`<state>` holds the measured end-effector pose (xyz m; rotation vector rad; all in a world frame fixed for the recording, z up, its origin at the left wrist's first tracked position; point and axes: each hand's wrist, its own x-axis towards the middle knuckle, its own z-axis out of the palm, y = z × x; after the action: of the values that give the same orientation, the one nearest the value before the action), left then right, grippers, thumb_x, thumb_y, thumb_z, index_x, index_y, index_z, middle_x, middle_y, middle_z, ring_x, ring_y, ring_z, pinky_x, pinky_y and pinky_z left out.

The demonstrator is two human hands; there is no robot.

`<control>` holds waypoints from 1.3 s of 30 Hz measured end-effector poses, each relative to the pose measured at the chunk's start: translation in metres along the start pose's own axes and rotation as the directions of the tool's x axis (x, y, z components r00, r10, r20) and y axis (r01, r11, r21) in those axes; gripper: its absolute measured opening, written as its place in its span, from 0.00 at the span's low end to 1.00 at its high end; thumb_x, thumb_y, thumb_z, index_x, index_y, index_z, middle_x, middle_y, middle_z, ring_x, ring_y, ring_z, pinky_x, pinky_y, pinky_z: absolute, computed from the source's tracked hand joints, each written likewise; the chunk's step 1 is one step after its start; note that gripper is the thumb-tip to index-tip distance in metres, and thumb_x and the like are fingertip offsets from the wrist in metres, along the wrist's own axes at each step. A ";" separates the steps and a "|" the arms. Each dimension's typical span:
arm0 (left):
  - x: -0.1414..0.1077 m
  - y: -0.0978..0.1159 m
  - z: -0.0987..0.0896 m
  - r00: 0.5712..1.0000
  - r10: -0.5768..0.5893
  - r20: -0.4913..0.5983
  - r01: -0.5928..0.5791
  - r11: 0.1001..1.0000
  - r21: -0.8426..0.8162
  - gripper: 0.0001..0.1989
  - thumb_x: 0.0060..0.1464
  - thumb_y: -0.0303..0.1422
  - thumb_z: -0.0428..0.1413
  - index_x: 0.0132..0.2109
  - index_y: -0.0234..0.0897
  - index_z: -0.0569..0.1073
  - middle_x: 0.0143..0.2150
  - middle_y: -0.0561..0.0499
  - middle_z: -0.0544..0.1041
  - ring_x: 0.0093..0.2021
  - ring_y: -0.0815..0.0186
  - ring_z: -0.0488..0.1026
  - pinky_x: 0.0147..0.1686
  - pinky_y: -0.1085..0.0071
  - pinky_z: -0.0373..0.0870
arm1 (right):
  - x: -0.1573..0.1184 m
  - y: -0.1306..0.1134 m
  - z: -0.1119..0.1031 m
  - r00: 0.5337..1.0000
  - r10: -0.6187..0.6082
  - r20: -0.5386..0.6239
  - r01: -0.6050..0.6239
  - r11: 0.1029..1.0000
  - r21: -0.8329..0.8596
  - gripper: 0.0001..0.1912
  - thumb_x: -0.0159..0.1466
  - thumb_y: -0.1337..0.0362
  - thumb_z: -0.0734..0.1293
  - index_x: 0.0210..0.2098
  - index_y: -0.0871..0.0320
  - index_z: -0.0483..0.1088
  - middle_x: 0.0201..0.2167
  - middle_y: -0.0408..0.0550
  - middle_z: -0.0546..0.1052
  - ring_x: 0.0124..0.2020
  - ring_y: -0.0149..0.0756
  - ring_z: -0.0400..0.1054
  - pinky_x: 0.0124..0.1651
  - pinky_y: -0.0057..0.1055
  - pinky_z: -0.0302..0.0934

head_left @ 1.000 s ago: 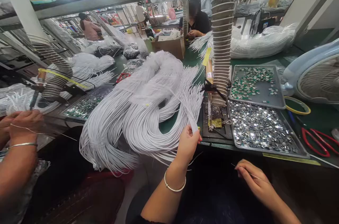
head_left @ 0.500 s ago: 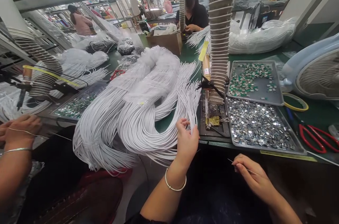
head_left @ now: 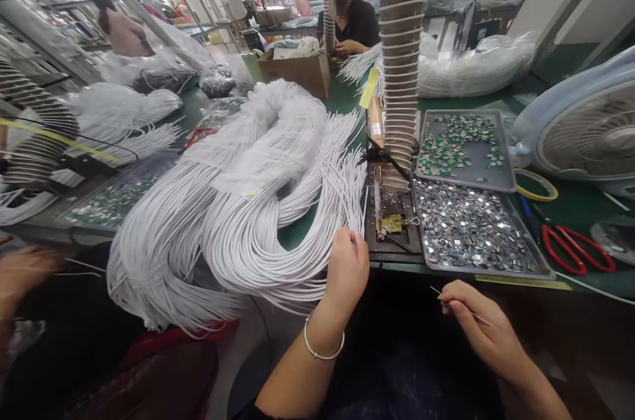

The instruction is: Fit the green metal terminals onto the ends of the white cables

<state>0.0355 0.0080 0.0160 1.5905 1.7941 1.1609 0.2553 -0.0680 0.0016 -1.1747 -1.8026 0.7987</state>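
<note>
My left hand (head_left: pixel 348 264) is at the lower right of a large bundle of white cables (head_left: pixel 248 235), with fingers curled in a pinch on a cable at the bundle's edge. The fingertips are partly hidden by the hand itself. Lower down at the right, my right hand (head_left: pixel 476 314) pinches a thin wire (head_left: pixel 435 290), whose tip sticks out to the left of the fingers. Between the hands, beyond the table edge, stands a soldering iron (head_left: pixel 378 198) in a holder above a yellow sponge (head_left: pixel 391 223).
A tray of small metal connectors (head_left: pixel 476 228) and a tray of green boards (head_left: pixel 496 172) lie right of the iron. Red-handled scissors (head_left: pixel 578 248), a tape roll (head_left: pixel 550 195) and a fan (head_left: pixel 590 122) are farther right. An exhaust hose (head_left: pixel 403 63) hangs above. A co-worker's hand (head_left: pixel 24 274) is at left.
My left hand's fingers have closed together at the cables. My right hand still pinches the thin wire, nearly in place. The whole view has shifted slightly; the co-worker's hand at left has moved.
</note>
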 end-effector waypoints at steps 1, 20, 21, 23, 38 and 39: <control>-0.001 0.001 -0.001 1.000 0.026 0.004 -0.026 1.000 0.010 0.06 0.55 0.29 0.46 0.29 0.40 0.60 0.35 0.43 0.69 0.44 0.54 0.69 0.46 0.56 0.65 | 0.001 -0.001 -0.001 1.000 -0.005 -0.028 0.005 1.000 -0.010 0.07 0.65 0.67 0.58 0.36 0.54 0.68 0.26 0.43 0.70 0.27 0.29 0.67 0.32 0.24 0.64; -0.042 0.023 -0.041 0.875 0.144 0.463 -0.061 0.980 -0.189 0.05 0.59 0.27 0.46 0.36 0.38 0.65 0.38 0.49 0.70 0.37 0.68 0.71 0.40 0.70 0.69 | 0.069 0.003 -0.021 0.924 0.073 -0.374 -0.290 0.773 -0.564 0.08 0.61 0.61 0.60 0.34 0.56 0.69 0.29 0.47 0.74 0.30 0.36 0.68 0.35 0.32 0.61; -0.042 0.022 -0.039 0.855 0.117 0.505 -0.005 0.976 -0.219 0.04 0.59 0.28 0.46 0.38 0.38 0.66 0.36 0.50 0.70 0.35 0.68 0.71 0.38 0.70 0.68 | 0.073 0.005 -0.020 0.925 0.105 -0.364 -0.317 0.741 -0.592 0.08 0.61 0.61 0.60 0.34 0.57 0.69 0.30 0.48 0.74 0.29 0.37 0.67 0.35 0.33 0.61; -0.040 0.021 -0.035 0.827 0.062 0.558 0.095 0.964 -0.247 0.05 0.59 0.29 0.47 0.41 0.38 0.66 0.31 0.53 0.69 0.31 0.69 0.70 0.35 0.71 0.68 | 0.081 0.008 -0.017 0.926 0.176 -0.333 -0.360 0.671 -0.648 0.08 0.60 0.62 0.60 0.34 0.58 0.69 0.32 0.50 0.74 0.31 0.38 0.67 0.35 0.34 0.60; -0.023 0.015 -0.021 0.899 -0.081 0.431 0.247 0.906 -0.344 0.11 0.56 0.35 0.49 0.27 0.37 0.64 0.33 0.48 0.69 0.33 0.67 0.66 0.34 0.70 0.65 | 0.091 0.005 -0.015 0.903 0.318 -0.290 -0.409 0.422 -0.809 0.11 0.61 0.63 0.58 0.36 0.59 0.70 0.35 0.52 0.74 0.34 0.39 0.68 0.33 0.31 0.56; -0.023 0.015 -0.020 0.898 -0.089 0.432 0.261 0.897 -0.357 0.11 0.56 0.35 0.49 0.26 0.37 0.63 0.34 0.48 0.69 0.32 0.68 0.66 0.32 0.71 0.65 | 0.091 0.006 -0.015 0.903 0.314 -0.294 -0.410 0.425 -0.807 0.11 0.61 0.64 0.58 0.36 0.59 0.71 0.34 0.52 0.74 0.33 0.39 0.67 0.33 0.31 0.56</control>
<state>0.0326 -0.0201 0.0347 1.2713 1.2928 0.9521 0.2507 0.0196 0.0304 -2.2815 -1.9066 -0.0566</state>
